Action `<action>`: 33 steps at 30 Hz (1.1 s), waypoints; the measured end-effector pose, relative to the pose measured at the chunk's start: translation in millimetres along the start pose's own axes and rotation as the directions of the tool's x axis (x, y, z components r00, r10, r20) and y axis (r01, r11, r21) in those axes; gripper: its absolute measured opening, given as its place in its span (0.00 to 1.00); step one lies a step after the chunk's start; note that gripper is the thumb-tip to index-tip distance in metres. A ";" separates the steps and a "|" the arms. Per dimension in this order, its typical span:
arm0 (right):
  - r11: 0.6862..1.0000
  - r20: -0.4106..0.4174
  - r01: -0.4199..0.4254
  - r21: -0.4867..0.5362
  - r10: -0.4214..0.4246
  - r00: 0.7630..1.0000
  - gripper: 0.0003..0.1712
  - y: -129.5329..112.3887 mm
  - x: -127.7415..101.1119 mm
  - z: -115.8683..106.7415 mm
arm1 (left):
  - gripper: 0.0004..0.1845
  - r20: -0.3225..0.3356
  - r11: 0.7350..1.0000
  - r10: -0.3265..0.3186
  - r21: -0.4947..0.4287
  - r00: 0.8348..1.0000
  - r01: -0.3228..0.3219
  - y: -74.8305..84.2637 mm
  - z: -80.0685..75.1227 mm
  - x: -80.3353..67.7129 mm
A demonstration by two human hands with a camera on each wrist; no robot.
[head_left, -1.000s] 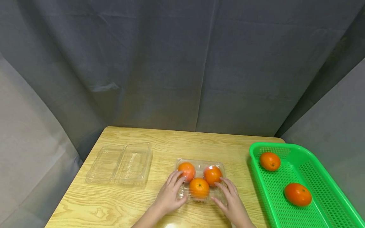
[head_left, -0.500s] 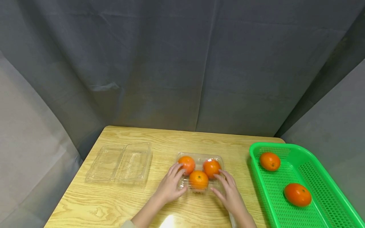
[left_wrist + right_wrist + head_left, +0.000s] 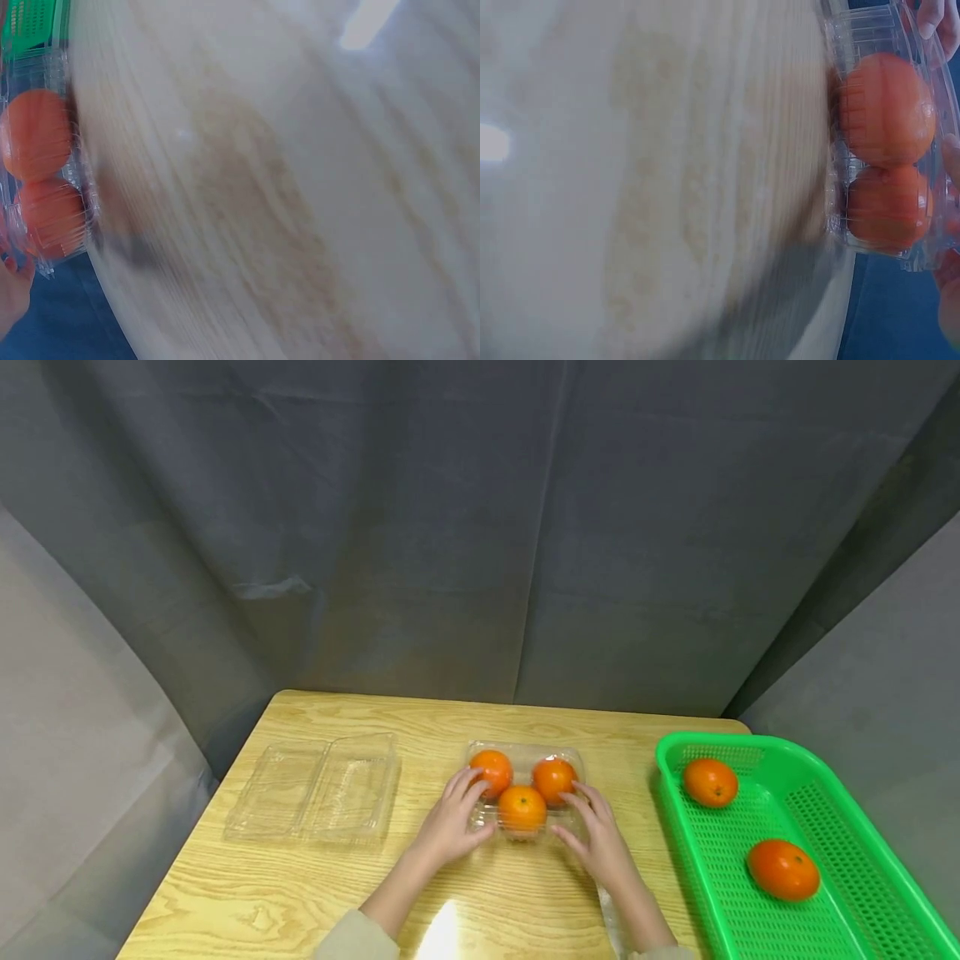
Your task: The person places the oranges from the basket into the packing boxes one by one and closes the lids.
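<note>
A clear plastic clamshell box [image 3: 528, 750] lies on the wooden table with three oranges inside: one at left [image 3: 492, 770], one at right [image 3: 553, 779] and one in front [image 3: 522, 810]. Its lid appears down over the fruit. My left hand [image 3: 452, 827] holds the box's left end, fingers bent over the top and thumb at the near side. On the right end, my right hand [image 3: 597, 835] grips it likewise. In the right wrist view, two oranges [image 3: 887, 109] show through the box's ribbed wall [image 3: 864, 26], with fingertips [image 3: 930, 16] at its upper edge.
A second clear clamshell [image 3: 318, 789] lies opened out at the table's left. The green mesh basket [image 3: 675, 835] at the right contains two oranges, one at the back [image 3: 710, 783] and one nearer [image 3: 783, 870]. A grey curtain [image 3: 420, 543] hangs behind the table [image 3: 360, 893].
Both hands have slid the box of oranges away from me, toward the table's far edge. More of my forearms and sleeves shows. The basket and the other clamshell have stayed put.
</note>
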State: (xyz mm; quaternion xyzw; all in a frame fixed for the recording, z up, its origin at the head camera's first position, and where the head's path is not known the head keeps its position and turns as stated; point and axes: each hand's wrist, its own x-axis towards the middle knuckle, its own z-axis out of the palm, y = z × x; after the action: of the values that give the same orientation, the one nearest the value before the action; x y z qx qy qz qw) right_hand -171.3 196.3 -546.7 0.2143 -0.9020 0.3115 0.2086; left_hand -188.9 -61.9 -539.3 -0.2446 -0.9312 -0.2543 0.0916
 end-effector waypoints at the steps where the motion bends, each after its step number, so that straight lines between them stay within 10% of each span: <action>1: 1.000 0.001 -0.004 0.004 0.004 1.000 0.30 1.7 2.3 0.6 | 0.31 -0.005 1.000 -0.001 -0.006 1.000 0.001 -1.1 0.9 2.2; 33: 0.993 0.036 -0.040 0.109 0.036 0.999 0.29 39.0 62.7 17.6 | 0.34 -0.048 0.998 0.017 -0.056 0.999 -0.020 -44.4 11.9 59.0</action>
State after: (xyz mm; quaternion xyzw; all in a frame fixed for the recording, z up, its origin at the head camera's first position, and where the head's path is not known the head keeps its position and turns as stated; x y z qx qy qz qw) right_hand -247.2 196.6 -545.8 0.2133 -0.8908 0.3608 0.1754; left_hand -262.7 -64.9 -551.1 -0.2494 -0.9189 -0.2853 0.1092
